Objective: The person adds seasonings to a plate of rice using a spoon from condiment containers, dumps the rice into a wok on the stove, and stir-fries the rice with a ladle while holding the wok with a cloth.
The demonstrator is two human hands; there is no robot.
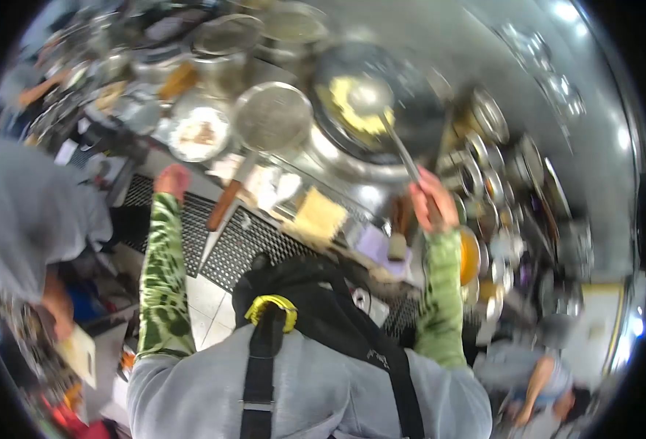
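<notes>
The right hand [434, 201], at the right, is closed around the handle of a metal ladle [370, 96]. The ladle slants far and to the left, and its bowl sits inside a large dark wok [411, 95], against yellow food [343, 102] spread over the wok's left and near part. The left hand [173, 180] is at the left, by the near edge of the desk, just on the near side of a round dish [191, 156] with white and brown contents; blur hides its fingers, so I cannot tell whether it is wide, narrow or holding something.

Between the dish and the wok lies a round strainer [272, 117], its brown handle pointing near and to the left. On the near side of the wok, a yellow cloth [321, 214] lies at the desk's edge, with a purple cloth [376, 245] farther right. An orange-filled bowl [470, 256] stands just right of the right forearm, among many metal containers. One person in grey [34, 219] is at the far left, another [539, 377] at the near right.
</notes>
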